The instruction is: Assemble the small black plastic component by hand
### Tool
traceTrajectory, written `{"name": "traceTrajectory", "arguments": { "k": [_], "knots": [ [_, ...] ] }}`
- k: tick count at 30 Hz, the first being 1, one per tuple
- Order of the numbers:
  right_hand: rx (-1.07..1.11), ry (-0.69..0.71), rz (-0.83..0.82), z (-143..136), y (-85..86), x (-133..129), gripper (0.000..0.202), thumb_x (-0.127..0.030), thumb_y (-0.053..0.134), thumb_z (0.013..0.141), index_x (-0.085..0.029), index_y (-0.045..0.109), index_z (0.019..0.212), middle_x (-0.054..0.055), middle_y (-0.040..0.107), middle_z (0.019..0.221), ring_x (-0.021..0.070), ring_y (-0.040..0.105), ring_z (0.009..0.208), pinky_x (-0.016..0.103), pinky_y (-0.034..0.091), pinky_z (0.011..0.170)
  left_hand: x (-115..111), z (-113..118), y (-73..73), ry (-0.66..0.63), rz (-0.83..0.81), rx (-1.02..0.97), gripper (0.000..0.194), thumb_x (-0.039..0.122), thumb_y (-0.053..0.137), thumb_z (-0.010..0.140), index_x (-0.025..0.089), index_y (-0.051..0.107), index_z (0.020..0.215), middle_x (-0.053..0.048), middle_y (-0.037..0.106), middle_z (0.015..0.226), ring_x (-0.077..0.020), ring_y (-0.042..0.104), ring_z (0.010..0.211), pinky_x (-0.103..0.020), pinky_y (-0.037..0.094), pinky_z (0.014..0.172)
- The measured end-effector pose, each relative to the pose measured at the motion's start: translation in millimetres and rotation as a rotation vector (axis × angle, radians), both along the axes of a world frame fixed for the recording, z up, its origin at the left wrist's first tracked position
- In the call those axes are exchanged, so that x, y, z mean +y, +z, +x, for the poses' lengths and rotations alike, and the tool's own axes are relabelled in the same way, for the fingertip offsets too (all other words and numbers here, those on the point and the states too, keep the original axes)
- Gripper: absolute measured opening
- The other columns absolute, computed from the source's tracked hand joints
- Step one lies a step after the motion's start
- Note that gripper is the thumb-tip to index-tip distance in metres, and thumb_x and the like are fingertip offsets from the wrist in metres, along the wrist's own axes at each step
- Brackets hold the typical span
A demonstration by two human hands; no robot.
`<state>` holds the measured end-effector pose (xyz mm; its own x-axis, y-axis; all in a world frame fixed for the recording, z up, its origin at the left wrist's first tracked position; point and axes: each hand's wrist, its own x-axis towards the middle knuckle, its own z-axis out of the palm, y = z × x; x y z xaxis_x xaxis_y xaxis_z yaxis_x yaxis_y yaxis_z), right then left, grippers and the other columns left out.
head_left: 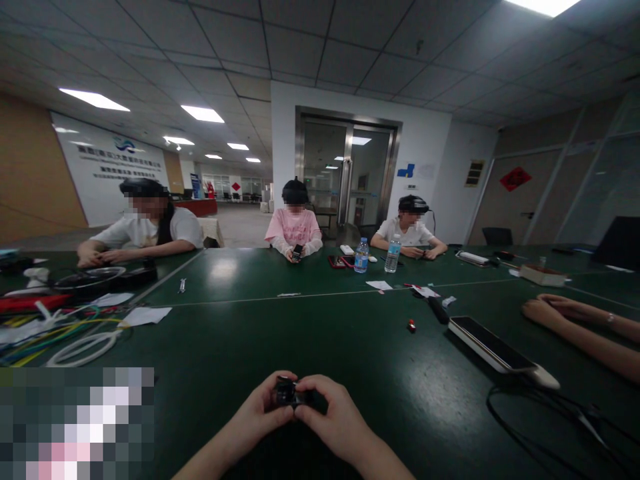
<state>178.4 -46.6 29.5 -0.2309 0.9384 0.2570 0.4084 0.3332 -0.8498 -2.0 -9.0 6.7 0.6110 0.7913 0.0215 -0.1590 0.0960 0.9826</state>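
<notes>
Low in the middle of the head view, my left hand (pixel 263 410) and my right hand (pixel 327 413) meet over the dark green table (pixel 240 340). Between them they grip a small glossy black object (pixel 287 393), whose exact kind I cannot make out. Fingers and thumbs of both hands close around it from either side, hiding part of its surface. Farther off to the right, a tiny red object (pixel 411 325) lies on the tabletop.
To the right are a phone (pixel 495 343) on a white block and black cables (pixel 545 413). Coloured wires (pixel 55 340) and papers lie left. Two water bottles (pixel 361 256) stand across the table. Several people sit around; another person's hands (pixel 550 310) rest at right.
</notes>
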Motion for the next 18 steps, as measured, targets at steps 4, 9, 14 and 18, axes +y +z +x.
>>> {"name": "traceTrajectory", "arguments": {
  "k": [4, 9, 14, 18],
  "knots": [
    [-0.023, -0.024, -0.027, -0.2, -2.6, 1.0, 0.022, -0.021, 0.064, 0.07, -0.027, 0.063, 0.092, 0.001, 0.063, 0.102, 0.0213, 0.057, 0.098, 0.034, 0.043, 0.086, -2.7, 1.3, 2.0, 0.032, -0.016, -0.01, 0.049, 0.031, 0.072, 0.065, 0.025, 0.048, 0.108, -0.002, 0.061, 0.092, -0.018, 0.058, 0.084, -0.033, 0.041, 0.075],
    [-0.028, -0.022, -0.042, 0.3, -2.7, 1.2, 0.023, -0.022, 0.064, 0.07, -0.027, 0.063, 0.092, 0.0, 0.063, 0.1, 0.0212, 0.057, 0.097, 0.033, 0.043, 0.086, -4.8, 1.5, 4.5, 0.036, 0.01, -0.006, 0.041, 0.032, 0.071, 0.066, 0.023, 0.052, 0.101, -0.001, 0.061, 0.091, -0.0166, 0.058, 0.082, -0.031, 0.041, 0.073],
    [-0.038, -0.036, -0.048, 0.4, -2.5, 0.1, 0.025, -0.025, 0.064, 0.07, -0.027, 0.062, 0.095, 0.001, 0.064, 0.099, 0.0207, 0.058, 0.095, 0.032, 0.043, 0.084, -2.1, 2.6, 3.4, 0.015, 0.002, -0.018, 0.043, 0.032, 0.073, 0.064, 0.023, 0.051, 0.1, -0.001, 0.062, 0.09, -0.0171, 0.058, 0.084, -0.031, 0.04, 0.074],
    [-0.021, -0.03, -0.013, -0.8, -2.2, 0.4, 0.02, -0.021, 0.063, 0.07, -0.026, 0.063, 0.089, 0.0, 0.065, 0.098, 0.0197, 0.058, 0.095, 0.032, 0.042, 0.086, -1.4, 2.8, 2.6, 0.015, -0.011, -0.036, 0.053, 0.032, 0.074, 0.063, 0.024, 0.048, 0.108, -0.003, 0.062, 0.094, -0.019, 0.058, 0.087, -0.034, 0.04, 0.077]
  ]
}}
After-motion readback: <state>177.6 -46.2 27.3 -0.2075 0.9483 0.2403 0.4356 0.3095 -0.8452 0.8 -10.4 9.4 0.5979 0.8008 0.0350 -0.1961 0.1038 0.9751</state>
